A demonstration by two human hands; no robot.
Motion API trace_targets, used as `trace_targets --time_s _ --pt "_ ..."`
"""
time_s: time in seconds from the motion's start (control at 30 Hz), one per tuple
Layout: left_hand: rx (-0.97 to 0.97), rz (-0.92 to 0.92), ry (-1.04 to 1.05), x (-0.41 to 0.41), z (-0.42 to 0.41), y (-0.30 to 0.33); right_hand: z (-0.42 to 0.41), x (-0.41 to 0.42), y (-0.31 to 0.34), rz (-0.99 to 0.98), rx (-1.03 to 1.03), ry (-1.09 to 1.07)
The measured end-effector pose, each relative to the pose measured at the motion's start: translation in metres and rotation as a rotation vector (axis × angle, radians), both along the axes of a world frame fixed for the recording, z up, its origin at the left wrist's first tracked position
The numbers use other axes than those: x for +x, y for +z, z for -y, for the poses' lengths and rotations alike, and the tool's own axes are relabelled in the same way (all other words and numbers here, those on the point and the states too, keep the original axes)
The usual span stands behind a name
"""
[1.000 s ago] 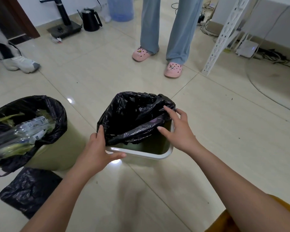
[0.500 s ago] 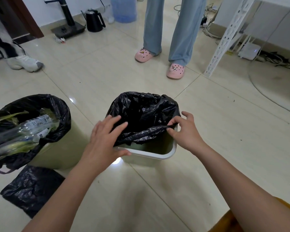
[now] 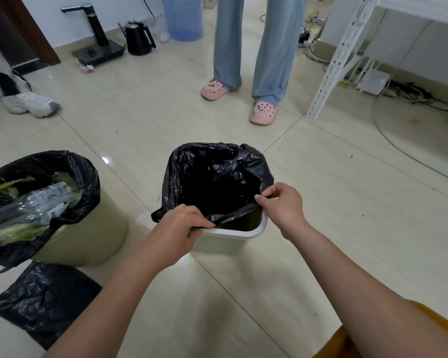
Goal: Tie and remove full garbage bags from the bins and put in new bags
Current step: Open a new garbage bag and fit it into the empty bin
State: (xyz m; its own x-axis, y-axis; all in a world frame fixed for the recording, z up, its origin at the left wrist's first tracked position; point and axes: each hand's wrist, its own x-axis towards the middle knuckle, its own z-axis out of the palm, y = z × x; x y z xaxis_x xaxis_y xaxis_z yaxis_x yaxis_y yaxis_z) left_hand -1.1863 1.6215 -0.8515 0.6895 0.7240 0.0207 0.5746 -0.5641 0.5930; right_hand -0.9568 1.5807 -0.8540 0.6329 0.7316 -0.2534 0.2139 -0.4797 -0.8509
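While a new bag (image 3: pixel 217 177) is being fitted, the square bin (image 3: pixel 243 232) on the floor (image 3: pixel 334 202) is only partly lined.

Thin, limp and very light film is judged here, easily torn if overstretched and slippery when bunched, so it is best taken at the hem and folded over the white rim a side at a time. Glossy, crinkled black plastic is draped over the far and side edges, while the near rim is left bare. The hem is gripped at the near-left corner by the left hand (image 3: pixel 177 226), fingers (image 3: pixel 199 219) curled over it, and pinched at the right side by the right hand (image 3: pixel 282 205). A round bin (image 3: pixel 88 236) with a full bag (image 3: pixel 70 171) stands to the left, a loose black bag (image 3: pixel 42 301) lying before it.
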Motion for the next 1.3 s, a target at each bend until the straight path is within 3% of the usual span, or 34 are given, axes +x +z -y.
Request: trace_targets --time_s 0.3,0.53,0.73,0.8,1.03,1.13,1.2,1.3 --pt "0.075 0.096 0.077 0.018 0.000 -0.008 0.008 0.008 0.001 -0.441 0.076 -0.188" --pt "0.036 0.095 0.089 0.023 0.004 -0.008 0.012 0.015 -0.002 -0.371 -0.166 -0.056" --pt "0.082 -0.121 0.017 0.019 0.006 -0.006 0.010 0.021 -0.001 -0.404 -0.215 -0.005" --pt "0.081 -0.119 0.026 0.019 0.006 -0.005 0.011 0.023 0.000 -0.410 -0.241 0.021" --pt "0.052 0.112 0.235 0.024 0.001 -0.003 0.012 0.018 0.008 0.082 -0.441 0.212" --pt "0.081 0.122 0.293 0.022 -0.002 -0.003 0.008 0.016 0.007 0.233 -0.243 0.182" --pt "0.071 0.105 0.314 0.021 -0.003 -0.005 0.006 0.010 0.006 0.149 -0.072 0.187" --pt "0.039 0.033 0.335 0.018 -0.004 -0.013 0.007 -0.004 0.005 0.004 -0.047 0.242"
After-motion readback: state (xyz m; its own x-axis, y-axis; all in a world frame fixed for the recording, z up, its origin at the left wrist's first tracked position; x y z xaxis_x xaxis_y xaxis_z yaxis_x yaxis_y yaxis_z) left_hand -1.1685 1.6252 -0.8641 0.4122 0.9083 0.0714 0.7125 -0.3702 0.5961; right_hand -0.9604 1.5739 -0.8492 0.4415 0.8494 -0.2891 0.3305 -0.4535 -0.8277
